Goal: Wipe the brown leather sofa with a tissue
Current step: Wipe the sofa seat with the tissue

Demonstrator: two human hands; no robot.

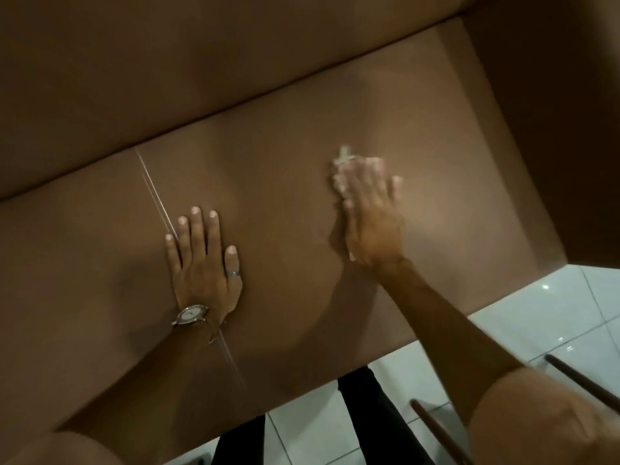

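We see the right hand (370, 209) lying flat on the seat of the brown sofa (268, 182), fingers stretched out and close together. It is blurry. A white tissue (342, 162) is under it, pressed against the leather, and a bit of it sticks out past the fingertips. We cannot be sure how much tissue is under the palm.

The left hand (204, 263) is flat on the seat too, with nothing in it. Its fingers are spread a little. It rests right on the seam (156, 193), a thin pale line that runs across the seat. This hand has a ring (233, 273) on the thumb and a watch (190, 314) on the wrist. The two hands are well apart.

Behind the hands the sofa back goes up, and an armrest stands at the right. Near the front edge we see black trousers (375, 417), a white tile floor (570, 303), and two dark wooden sticks (583, 380).
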